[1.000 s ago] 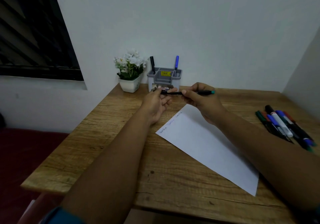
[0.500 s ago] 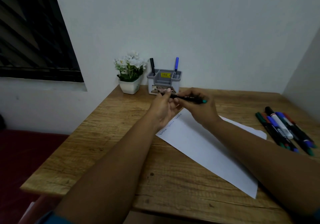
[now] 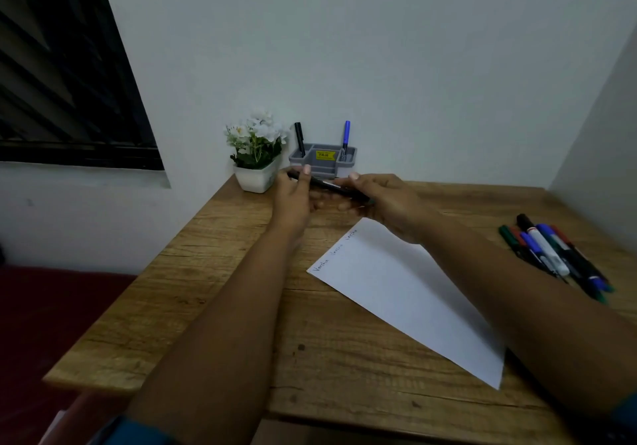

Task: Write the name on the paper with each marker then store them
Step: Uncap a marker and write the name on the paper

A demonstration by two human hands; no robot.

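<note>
Holding a dark marker [image 3: 331, 186] level just in front of the grey organizer [image 3: 324, 163], both hands share it: the left hand [image 3: 293, 199] pinches the cap end with curled fingers [image 3: 306, 169], the right hand [image 3: 386, 203] wraps the barrel. Capping looks like the step, so push straight along the barrel until it seats, then drop it upright in an organizer compartment beside the black marker [image 3: 299, 139] and blue marker [image 3: 345, 139]. In front of the organizer lies the paper [image 3: 396, 289] with three names written; well right of it waits the marker pile [image 3: 555, 255] on the surface [image 3: 213, 306].
</note>
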